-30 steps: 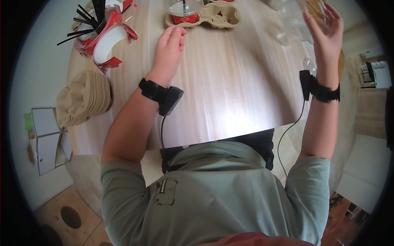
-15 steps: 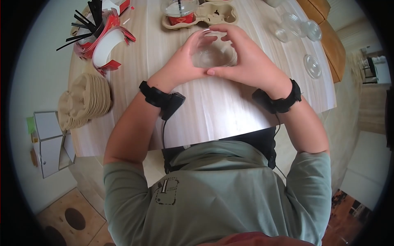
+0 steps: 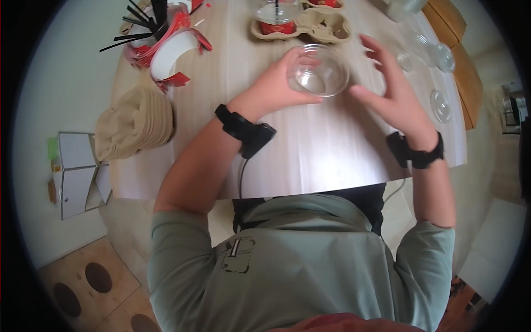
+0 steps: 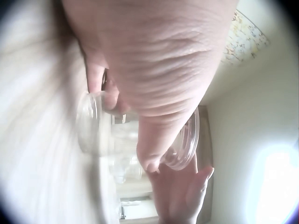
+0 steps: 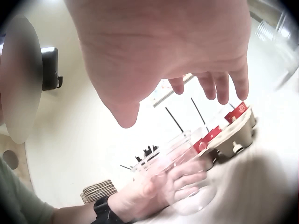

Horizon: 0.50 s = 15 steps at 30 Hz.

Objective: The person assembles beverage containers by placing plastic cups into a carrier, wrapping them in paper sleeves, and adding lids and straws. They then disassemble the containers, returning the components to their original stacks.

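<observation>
A clear plastic cup (image 3: 332, 71) stands over the table in front of the person. My left hand (image 3: 275, 83) holds it from the left side, fingers and thumb curved round its wall. In the left wrist view the thumb (image 4: 152, 156) lies by the cup's rim (image 4: 192, 140), with the fingers on the far side. Just right of the cup, my right hand (image 3: 391, 95) is spread, thumb and fingers apart, nothing between them. Behind the cup sits a cardboard drink carrier (image 3: 331, 35) bearing a domed cup with a red sleeve (image 3: 278, 27) and a black straw.
Stacked drink carriers (image 3: 137, 123) sit at the left table edge. Behind them are black straws (image 3: 157, 12) and red-and-white cup sleeves (image 3: 167, 61). To the right lie a clear lid (image 3: 441, 106), other clear plastic pieces (image 3: 423, 48) and stacked cups (image 3: 405, 8). A brown seat (image 3: 454, 52) borders the table.
The right hand came from the far right to the middle, where both hands closed round the clear cup. It has since let go and drawn back rightward; the left hand keeps hold.
</observation>
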### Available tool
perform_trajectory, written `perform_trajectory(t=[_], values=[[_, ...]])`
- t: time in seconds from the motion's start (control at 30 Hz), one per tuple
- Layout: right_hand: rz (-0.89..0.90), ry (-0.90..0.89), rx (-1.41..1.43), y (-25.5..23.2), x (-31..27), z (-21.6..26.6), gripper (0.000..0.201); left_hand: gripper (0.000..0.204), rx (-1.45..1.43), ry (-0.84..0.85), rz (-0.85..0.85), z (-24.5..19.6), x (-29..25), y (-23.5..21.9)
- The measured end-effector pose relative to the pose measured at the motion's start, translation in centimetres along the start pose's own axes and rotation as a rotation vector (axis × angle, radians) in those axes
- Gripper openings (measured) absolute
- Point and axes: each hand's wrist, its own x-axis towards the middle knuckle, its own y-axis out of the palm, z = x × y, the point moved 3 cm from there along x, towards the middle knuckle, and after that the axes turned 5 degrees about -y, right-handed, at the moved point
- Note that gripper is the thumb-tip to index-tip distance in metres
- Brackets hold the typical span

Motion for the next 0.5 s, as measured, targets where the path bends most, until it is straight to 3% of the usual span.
perform_trajectory(t=[0.23,0.37,0.5], values=[[-0.121,0.264,-0.048,-7.0,-6.5,-5.0,0.040,0.104,0.087,-0.026,0.003,0.3,0.1,-0.2],[-0.244,0.458,0.029,-9.1,-12.1,-7.4,0.031,0.129,0.050,0.043,-0.029,-0.4,-0.2,-0.3],[-0.400,0.589,-0.266,-13.8,-18.4,-11.2,0.036,0.151,-0.079,0.138,-0.050,0.4,-0.1,-0.7]])
